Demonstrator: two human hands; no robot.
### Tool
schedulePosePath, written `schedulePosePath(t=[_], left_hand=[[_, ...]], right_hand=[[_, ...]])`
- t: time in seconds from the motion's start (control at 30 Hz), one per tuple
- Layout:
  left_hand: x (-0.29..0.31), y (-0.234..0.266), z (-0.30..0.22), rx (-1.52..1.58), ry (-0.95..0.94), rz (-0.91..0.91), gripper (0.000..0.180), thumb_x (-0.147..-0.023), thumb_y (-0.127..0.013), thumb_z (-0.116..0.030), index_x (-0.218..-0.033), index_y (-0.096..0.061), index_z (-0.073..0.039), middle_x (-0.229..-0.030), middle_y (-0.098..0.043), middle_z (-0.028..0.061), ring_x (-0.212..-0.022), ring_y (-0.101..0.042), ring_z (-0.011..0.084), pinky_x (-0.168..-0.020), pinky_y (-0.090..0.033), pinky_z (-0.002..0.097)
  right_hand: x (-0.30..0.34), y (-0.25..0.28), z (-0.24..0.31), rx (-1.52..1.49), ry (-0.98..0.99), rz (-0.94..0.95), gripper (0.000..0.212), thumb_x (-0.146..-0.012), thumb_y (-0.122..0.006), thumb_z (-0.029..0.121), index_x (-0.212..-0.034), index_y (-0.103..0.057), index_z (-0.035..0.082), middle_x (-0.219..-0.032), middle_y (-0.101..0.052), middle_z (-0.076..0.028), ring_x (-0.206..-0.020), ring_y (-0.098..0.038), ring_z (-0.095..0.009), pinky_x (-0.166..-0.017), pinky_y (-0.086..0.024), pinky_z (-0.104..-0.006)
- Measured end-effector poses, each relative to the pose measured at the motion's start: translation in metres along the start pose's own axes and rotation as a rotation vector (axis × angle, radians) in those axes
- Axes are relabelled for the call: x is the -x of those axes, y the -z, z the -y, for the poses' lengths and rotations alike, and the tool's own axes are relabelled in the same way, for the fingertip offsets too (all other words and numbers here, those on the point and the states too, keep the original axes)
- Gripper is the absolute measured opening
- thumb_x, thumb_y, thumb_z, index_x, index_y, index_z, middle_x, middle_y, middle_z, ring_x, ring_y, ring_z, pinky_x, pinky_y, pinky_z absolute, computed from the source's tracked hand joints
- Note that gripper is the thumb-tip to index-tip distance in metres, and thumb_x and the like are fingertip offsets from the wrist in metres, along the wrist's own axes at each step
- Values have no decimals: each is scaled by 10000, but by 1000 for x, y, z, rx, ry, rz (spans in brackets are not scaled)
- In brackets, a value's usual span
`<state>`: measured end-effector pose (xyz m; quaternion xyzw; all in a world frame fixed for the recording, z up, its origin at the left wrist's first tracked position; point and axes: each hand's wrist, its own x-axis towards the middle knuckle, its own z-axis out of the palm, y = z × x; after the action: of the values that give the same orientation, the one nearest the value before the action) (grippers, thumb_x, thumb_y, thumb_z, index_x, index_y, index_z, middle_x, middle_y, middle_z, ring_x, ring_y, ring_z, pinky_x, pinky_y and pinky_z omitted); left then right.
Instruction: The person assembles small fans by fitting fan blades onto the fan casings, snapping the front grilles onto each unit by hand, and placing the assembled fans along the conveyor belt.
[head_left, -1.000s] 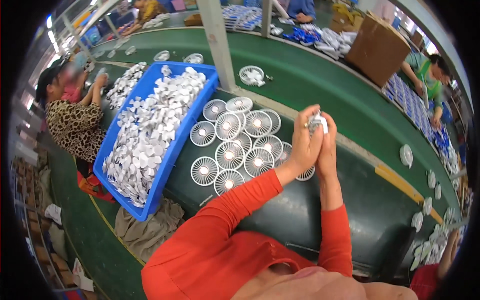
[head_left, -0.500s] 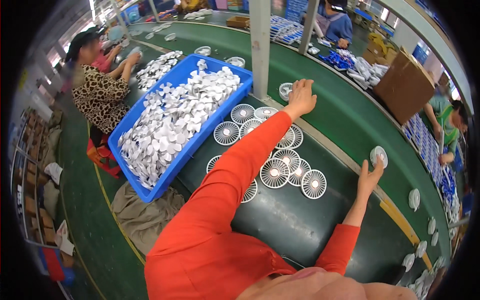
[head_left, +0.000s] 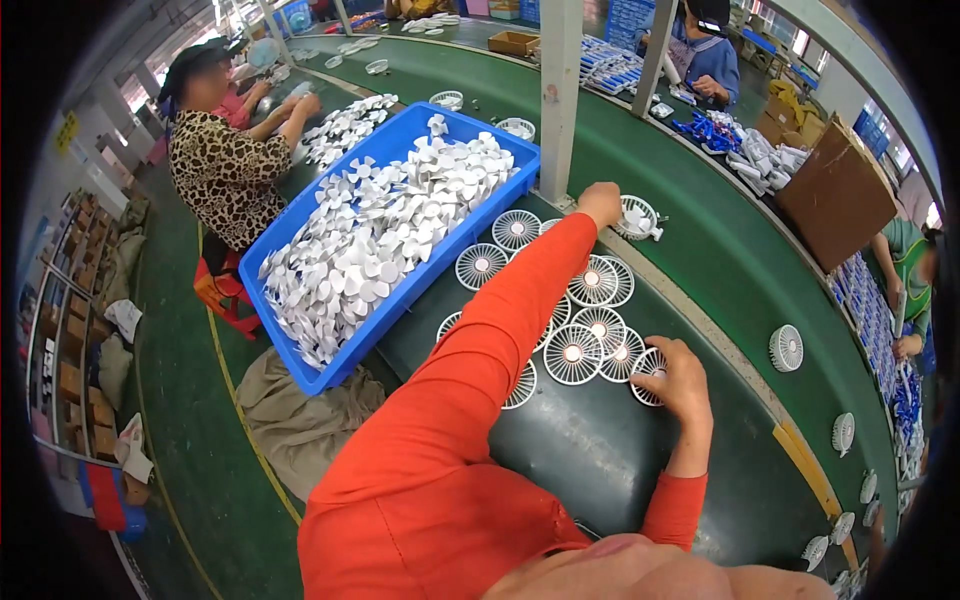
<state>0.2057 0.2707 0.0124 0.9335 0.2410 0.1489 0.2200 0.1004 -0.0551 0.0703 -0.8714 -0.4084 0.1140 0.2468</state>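
Observation:
My left hand [head_left: 602, 204], at the end of a stretched red sleeve, is closed at the near-left rim of a round white fan housing [head_left: 636, 218] on the green belt; its fingertips are partly hidden. My right hand [head_left: 684, 384] grips the right edge of a white fan grille [head_left: 647, 380], thumb and fingers around its rim, at the end of a group of grilles. Several more spoked round grilles [head_left: 573, 354] with shiny centres lie overlapping on the dark table. My left forearm hides some of them.
A blue tub [head_left: 398, 292] heaped with white fan blades [head_left: 360, 260] stands at the left. A post [head_left: 560, 110] rises beside the belt [head_left: 720, 230], which carries more housings [head_left: 786, 348]. Co-workers sit left and across. A cardboard box [head_left: 836, 200] stands beyond the belt.
My left hand has gone from spread to closed at the housing's rim. My right hand has moved from the housing over the belt back to a grille on the table. Belt housings slid nearer.

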Motion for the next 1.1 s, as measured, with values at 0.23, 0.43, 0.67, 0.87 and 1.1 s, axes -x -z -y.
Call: schedulePosePath(t=[0.23,0.43,0.67,0.87,1.1], left_hand=[[62,17,-61,1089,133,166,319,-830,-523,-19,-1136,-465,50,-989,-605,208,-876,-654,335,-693,-594,422],[147,31,-105,1600,-30,596,516,-781,-528,59,-1281,-428,-21,-1138,-593,111,-1005,-632,233,-782,-572,388],[189,12,-116,1875,116,775,373,-965,-484,-404,-1183,-451,-103,-1067,-581,53,-995,-588,178,-844,-503,376],[188,6,-118,1953,153,827,323,-971,-458,-400,-1102,-576,-130,-1050,-635,12,-986,-597,135,-840,-498,348],[191,10,-119,2154,252,984,362,-971,-445,-417,-1067,-594,-101,-966,-660,54,-844,-653,173,-742,-553,331]], right_hand=[[-3,23,-39,-742,-99,-305,350,-742,-658,-18,-1090,-634,14,-945,-648,-36,-823,-608,-111,-728,-490,-242],[-1,37,-46,-1157,32,-711,420,-867,-597,-7,-1275,-499,0,-1078,-614,-79,-903,-610,-122,-800,-521,-257],[-4,25,-24,-264,88,-785,376,-849,-543,19,-1225,-557,28,-1192,-559,-136,-1103,-539,-242,-931,-429,-335],[-6,17,-7,-1,257,-696,353,-889,-447,81,-1222,-557,41,-1244,-522,-167,-1171,-470,-333,-1005,-349,-424],[-3,12,3,118,324,-524,635,-854,-550,429,-1368,-419,80,-1411,-371,-165,-1289,-349,-360,-1065,-287,-460]])
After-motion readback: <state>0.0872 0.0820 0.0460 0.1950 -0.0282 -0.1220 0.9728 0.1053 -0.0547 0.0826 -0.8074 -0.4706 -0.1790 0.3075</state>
